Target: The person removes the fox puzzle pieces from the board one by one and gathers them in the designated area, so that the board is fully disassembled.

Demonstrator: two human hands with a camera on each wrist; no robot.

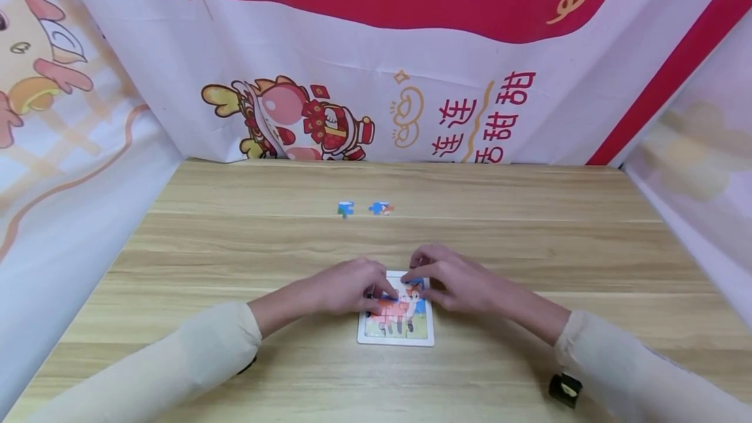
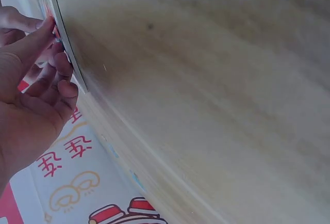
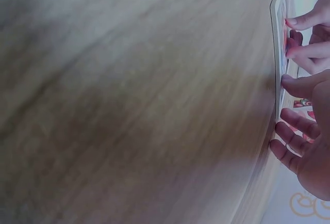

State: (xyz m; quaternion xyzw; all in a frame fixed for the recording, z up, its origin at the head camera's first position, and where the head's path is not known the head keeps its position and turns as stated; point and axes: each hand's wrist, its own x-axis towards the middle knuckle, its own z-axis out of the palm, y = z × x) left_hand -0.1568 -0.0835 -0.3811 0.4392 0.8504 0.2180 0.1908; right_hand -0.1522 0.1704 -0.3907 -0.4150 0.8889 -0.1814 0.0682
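A small jigsaw puzzle (image 1: 395,328) in a white frame lies on the table, showing an orange fox among its fitted pieces. White backing shows in its upper part. My left hand (image 1: 352,286) reaches over its left side, index fingertip and thumb touching the pieces, spaced apart. At the upper right, my right hand (image 1: 461,281) touches the puzzle with its index finger, its thumb beside the right edge. In the right wrist view, the right thumb (image 3: 299,85) meets the puzzle surface while the other fingers spread past the frame. Some pieces are hidden beneath the hands.
Two loose puzzle pieces lie farther back on the wooden table (image 1: 264,240): a blue and green piece (image 1: 344,208) and a blue piece with orange (image 1: 380,208). A printed cloth (image 1: 376,51) hangs behind the table, with more cloth at both sides.
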